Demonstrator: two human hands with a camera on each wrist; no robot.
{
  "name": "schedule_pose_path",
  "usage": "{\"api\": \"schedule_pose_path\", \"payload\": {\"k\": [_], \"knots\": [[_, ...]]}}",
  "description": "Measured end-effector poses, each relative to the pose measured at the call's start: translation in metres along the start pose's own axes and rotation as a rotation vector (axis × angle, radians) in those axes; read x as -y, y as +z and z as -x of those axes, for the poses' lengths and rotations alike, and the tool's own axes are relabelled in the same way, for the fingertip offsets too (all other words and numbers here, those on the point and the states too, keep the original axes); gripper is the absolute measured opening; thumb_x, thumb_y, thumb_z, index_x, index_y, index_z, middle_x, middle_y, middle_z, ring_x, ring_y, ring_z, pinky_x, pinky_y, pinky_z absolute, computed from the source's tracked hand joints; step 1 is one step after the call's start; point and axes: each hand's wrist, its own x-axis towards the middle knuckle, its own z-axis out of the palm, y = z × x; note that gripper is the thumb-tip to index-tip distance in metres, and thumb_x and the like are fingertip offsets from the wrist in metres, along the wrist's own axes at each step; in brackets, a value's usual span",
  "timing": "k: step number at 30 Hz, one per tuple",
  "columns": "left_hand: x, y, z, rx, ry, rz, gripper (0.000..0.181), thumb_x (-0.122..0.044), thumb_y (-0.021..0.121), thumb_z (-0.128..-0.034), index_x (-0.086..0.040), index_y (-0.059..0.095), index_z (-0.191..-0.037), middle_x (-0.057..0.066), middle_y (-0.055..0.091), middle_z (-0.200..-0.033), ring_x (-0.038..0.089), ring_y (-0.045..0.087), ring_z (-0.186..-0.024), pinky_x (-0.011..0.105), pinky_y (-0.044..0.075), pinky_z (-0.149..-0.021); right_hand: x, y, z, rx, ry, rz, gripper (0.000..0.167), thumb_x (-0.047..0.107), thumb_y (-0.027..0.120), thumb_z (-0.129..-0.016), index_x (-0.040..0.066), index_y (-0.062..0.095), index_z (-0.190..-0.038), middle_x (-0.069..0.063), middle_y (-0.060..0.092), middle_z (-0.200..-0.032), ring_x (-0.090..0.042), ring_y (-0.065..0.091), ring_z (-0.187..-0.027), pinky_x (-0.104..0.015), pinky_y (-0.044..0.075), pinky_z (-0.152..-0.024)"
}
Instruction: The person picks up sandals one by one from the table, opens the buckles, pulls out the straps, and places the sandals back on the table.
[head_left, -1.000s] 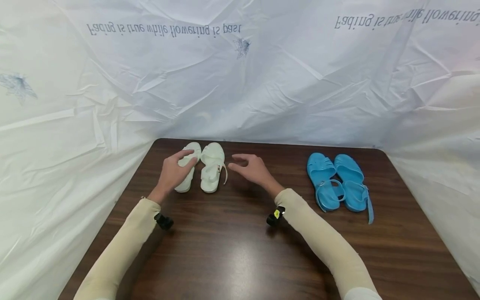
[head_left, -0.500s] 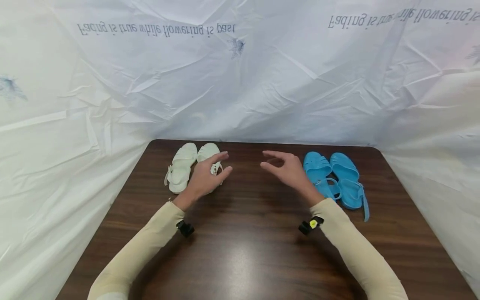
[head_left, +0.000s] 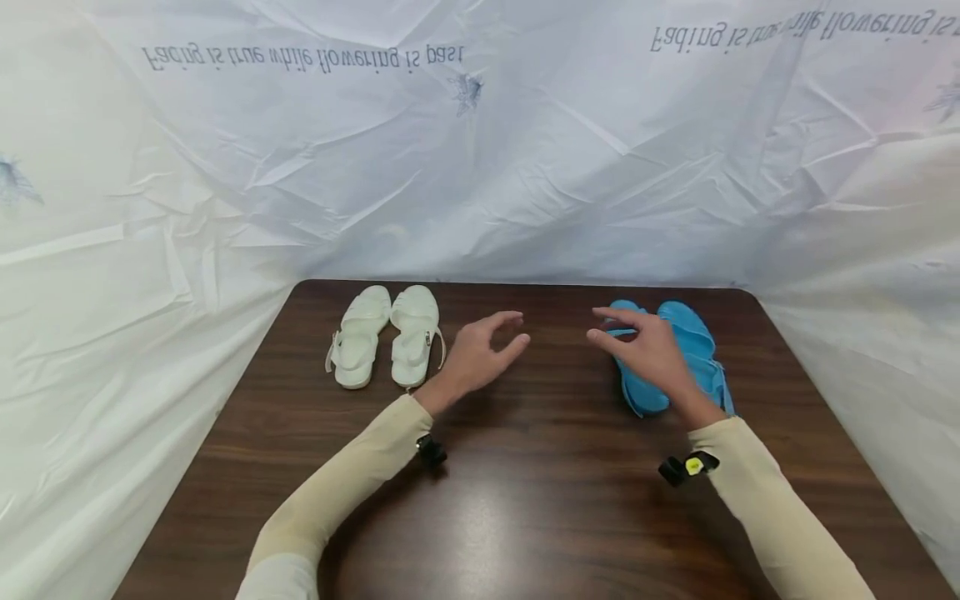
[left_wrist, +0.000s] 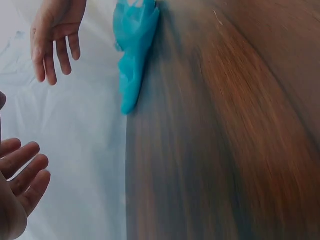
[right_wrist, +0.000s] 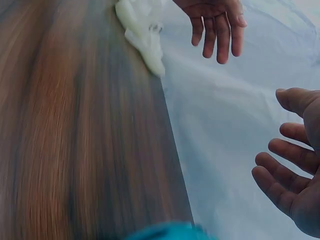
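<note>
Left hand [head_left: 474, 357] and right hand [head_left: 654, 353] have shifted rightward, both empty and relaxed, the latter over blue sandals [head_left: 693, 340] near the far right corner of the table [head_left: 555, 450], where dipping low could snag a strap [head_left: 725, 392].

The dark wood-grain counter [head_left: 480, 492] carries white sandals [head_left: 410, 346] at left and blue sandals [head_left: 690, 337] at right.

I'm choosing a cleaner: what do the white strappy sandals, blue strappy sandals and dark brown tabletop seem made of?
White sandals: probably matte plastic or rubber, evenly coloured, looking moulded. Blue sandals: likely similar, slightly shiny, with smooth surfaces. Tabletop: glossy, wood or laminate, by its grain and bright reflection.
</note>
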Motion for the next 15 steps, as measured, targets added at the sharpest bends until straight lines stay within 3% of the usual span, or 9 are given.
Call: {"api": "schedule_pose_path", "payload": {"k": [4, 8, 15], "knots": [[-0.005, 0.022, -0.009, 0.043, 0.0, 0.066, 0.043, -0.039, 0.063, -0.1013, -0.014, 0.063, -0.136, 0.001, 0.071, -0.125, 0.016, 0.069, -0.109, 0.033, 0.056, -0.091, -0.011, -0.017, 0.008, -0.004, 0.003, 0.053, 0.052, 0.037, 0.072, -0.097, 0.006, 0.064, -0.138, -0.021, 0.069, -0.124, -0.038, 0.069, -0.105, -0.053, 0.058, -0.084], [-0.011, 0.044, -0.015, 0.091, 0.011, 0.108, 0.045, -0.041, 0.061, -0.1029, -0.014, 0.062, -0.138, 0.002, 0.069, -0.128, 0.018, 0.068, -0.109, 0.031, 0.056, -0.089, -0.023, -0.035, 0.015, 0.008, 0.037, 0.132, 0.055, 0.041, 0.07, -0.097, 0.005, 0.064, -0.137, -0.023, 0.069, -0.124, -0.039, 0.07, -0.104, -0.053, 0.058, -0.081], [-0.021, 0.081, -0.026, 0.155, 0.042, 0.113, 0.043, -0.041, 0.061, -0.1031, -0.012, 0.066, -0.134, 0.007, 0.069, -0.13, 0.022, 0.069, -0.109, 0.03, 0.056, -0.089, -0.041, -0.056, 0.023, 0.04, 0.08, 0.289, 0.06, 0.047, 0.069, -0.097, 0.004, 0.063, -0.139, -0.028, 0.067, -0.122, -0.039, 0.072, -0.094, -0.051, 0.058, -0.071]]}}
